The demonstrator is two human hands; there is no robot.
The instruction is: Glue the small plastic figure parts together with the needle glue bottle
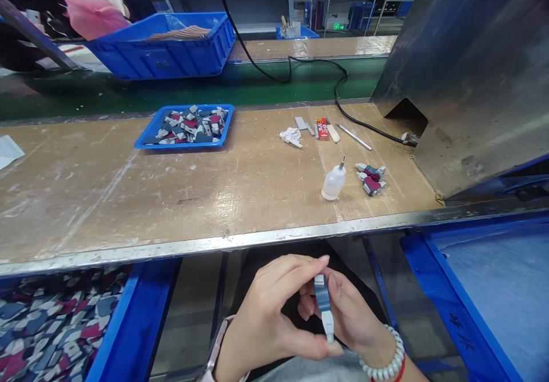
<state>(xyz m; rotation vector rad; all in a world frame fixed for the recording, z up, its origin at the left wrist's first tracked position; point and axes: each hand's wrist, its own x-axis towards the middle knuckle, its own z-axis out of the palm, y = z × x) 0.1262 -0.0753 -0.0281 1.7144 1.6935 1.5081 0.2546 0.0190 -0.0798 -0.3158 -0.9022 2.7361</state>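
Blue-and-white moulded piece held upright between left hand and right hand; both grasp it, seemingly to steady it; fingertip contact partly hidden.

**Counter check: worn wood-topped counter with steel front edge**
A blue plastic tray holds heaped grey-and-red moulded pieces. Further right lie a crumpled white tissue, a small red-and-yellow box, a slim metal rod, a black cable, a plastic squeeze bottle and two loose moulded pieces. A white sheet lies at far left.
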